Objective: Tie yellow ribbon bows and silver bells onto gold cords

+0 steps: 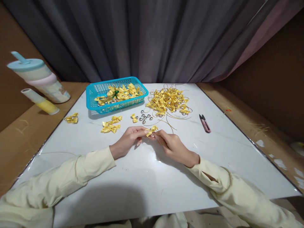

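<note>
Above the middle of the white table, my left hand (129, 138) pinches a yellow ribbon bow (152, 130). My right hand (173, 146) meets it from the right, fingertips pinched at the bow's lower edge; the small part between them is too tiny to make out. Just beyond my hands lie several silver beads (144, 118) and a single bow (134, 118). A few loose bows (110, 126) rest to their left. Farther back on the right is a heap of yellow bows with gold cords (168, 100).
A blue basket (114, 108) with bows and beads stands at the back left. Small pink-handled snips (204, 123) lie on the right. Another bow bundle (72, 118) sits near the left edge. A tumbler (47, 81) and a yellow-banded cone (41, 102) stand beyond that edge.
</note>
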`<act>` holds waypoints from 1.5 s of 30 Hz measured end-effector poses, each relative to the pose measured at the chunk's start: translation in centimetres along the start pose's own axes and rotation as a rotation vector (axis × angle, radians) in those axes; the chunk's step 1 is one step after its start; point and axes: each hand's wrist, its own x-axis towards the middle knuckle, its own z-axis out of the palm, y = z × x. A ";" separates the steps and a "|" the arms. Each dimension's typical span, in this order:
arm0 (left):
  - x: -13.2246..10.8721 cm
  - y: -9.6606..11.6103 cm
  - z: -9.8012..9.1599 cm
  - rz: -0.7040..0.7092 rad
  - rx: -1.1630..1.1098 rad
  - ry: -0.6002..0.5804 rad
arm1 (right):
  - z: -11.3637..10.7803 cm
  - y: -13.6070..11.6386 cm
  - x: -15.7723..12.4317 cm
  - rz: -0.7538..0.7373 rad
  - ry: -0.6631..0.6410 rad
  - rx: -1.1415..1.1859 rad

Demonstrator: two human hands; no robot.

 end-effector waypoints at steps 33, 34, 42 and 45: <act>-0.1 0.2 -0.2 -0.038 0.039 -0.013 | -0.2 0.2 0.3 -0.046 -0.044 -0.106; 0.0 0.2 -0.3 -0.046 0.041 -0.014 | -0.2 0.2 0.3 -0.057 -0.050 -0.137; 0.1 0.2 -0.6 -0.059 0.061 -0.047 | -0.2 0.0 0.3 -0.095 -0.039 -0.227; 0.1 0.2 -0.6 -0.062 0.070 -0.050 | 0.0 0.0 0.3 -0.100 -0.019 -0.236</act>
